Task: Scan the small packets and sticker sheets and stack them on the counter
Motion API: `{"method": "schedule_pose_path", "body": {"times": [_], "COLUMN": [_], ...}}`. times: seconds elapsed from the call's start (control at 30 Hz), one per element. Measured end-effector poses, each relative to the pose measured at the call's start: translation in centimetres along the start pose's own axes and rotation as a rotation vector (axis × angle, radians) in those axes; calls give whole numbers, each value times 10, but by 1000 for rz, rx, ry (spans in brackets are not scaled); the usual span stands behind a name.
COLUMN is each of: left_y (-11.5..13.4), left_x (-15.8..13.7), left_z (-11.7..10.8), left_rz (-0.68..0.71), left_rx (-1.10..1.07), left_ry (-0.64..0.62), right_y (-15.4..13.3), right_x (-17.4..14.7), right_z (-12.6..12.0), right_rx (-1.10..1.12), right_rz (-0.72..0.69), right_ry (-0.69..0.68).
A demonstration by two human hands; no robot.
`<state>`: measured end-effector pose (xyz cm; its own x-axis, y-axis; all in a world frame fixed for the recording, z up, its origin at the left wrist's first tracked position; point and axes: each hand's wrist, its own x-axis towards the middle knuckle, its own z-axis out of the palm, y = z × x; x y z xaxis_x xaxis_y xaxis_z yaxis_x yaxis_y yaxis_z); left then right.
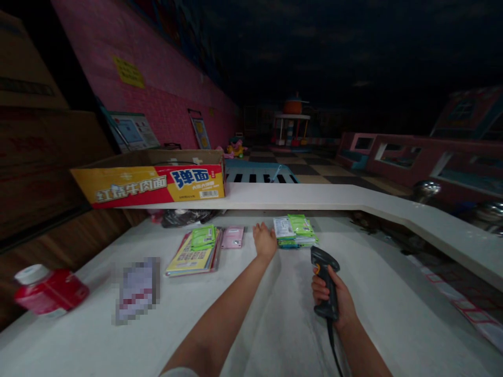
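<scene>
My right hand is wrapped around the grip of a black barcode scanner, held upright with its cable hanging toward me. My left hand reaches forward over the white counter, its fingers pointing away and nothing visible in them. Just right of it lies a stack of green and white packets; whether the hand touches them is unclear. To its left is a flat pink packet. Beside that, a green packet rests on a pile of thin booklets.
A red bottle with a white cap lies at the left, near a blurred-out flat item. A raised white ledge crosses behind the packets, carrying an open cardboard box. A black plastic bag sits under the ledge.
</scene>
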<state>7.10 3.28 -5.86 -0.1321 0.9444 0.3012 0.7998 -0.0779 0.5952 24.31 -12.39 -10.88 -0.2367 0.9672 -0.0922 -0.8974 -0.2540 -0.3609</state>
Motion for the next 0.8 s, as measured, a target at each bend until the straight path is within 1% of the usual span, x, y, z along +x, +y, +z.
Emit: {"method": "schedule_pose_path", "body": {"times": [0.07,0.17,0.23,0.3,0.37,0.43,0.6,0.7,0.8], "left_y": [-21,-52,-67,-76,-78,-76,-68,-68,-70], "left_x": [0,-3,-8,-16,-24,-30,-28,-22,-17], "left_z": [-15,-33,-38,-41,-43,-48,-72,-83,-86], "left_rz": [-12,-135,-178,-163,-134,-100,-15,-37,-81], "left_rx": [181,370,423,442,469,506,536,466,345], "left_ry": [16,19,-34,-100,-134,-141,-197,-183,-163], "right_y": [0,1,1,1,1,1,2,1,1], "right_x": [-1,-1,-2,-4,-6,-7,-9,-10,-11], "right_z": [-1,-1,-1,1,3,4,6,6,7], "right_rx": [8,44,61,52,23,3,35,44,8], "right_rz": [1,8,6,-2,-7,-9,-4,1,-3], "right_ry": [-1,7,13,15,8,3,26,28,20]}}
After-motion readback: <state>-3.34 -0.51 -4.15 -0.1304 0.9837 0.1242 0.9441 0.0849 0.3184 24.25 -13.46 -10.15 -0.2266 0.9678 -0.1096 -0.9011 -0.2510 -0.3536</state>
